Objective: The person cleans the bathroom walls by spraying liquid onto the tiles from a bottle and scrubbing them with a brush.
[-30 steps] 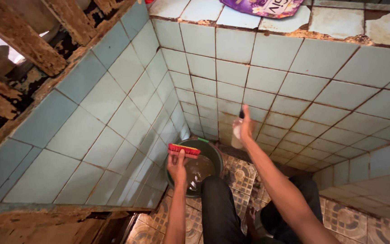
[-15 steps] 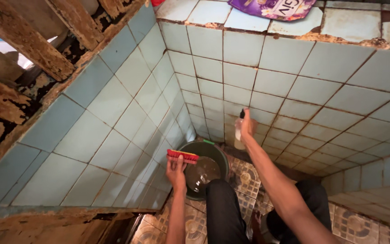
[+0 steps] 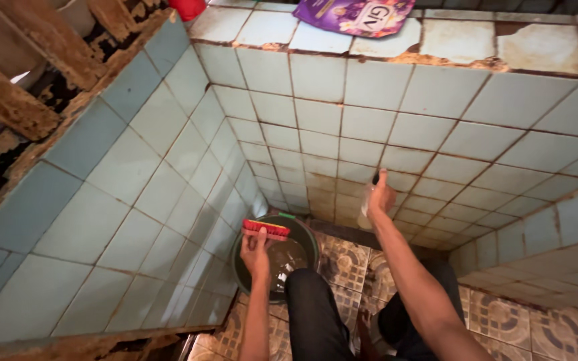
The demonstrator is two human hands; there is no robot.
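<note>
My left hand (image 3: 256, 249) grips a red scrub brush (image 3: 266, 229) and holds it over the rim of a dark green bucket (image 3: 306, 232) with murky water in it. My right hand (image 3: 382, 195) is raised toward the tiled back wall and clasps a small clear spray bottle (image 3: 368, 200) with a dark top, its nozzle near the stained lower tiles. My knees in dark trousers (image 3: 312, 314) are just below the bucket.
Pale blue tiled walls (image 3: 342, 127) enclose a corner, with brown staining low down. A purple packet (image 3: 356, 13) and a red object (image 3: 187, 8) lie on the top ledge. Patterned floor tiles (image 3: 503, 321) lie underfoot. Worn wooden slats (image 3: 28, 73) stand at the left.
The view has shifted, so the walls and ledge sit differently in frame. Both hands keep their hold; the right hand with the bottle sits slightly lower and further right.
</note>
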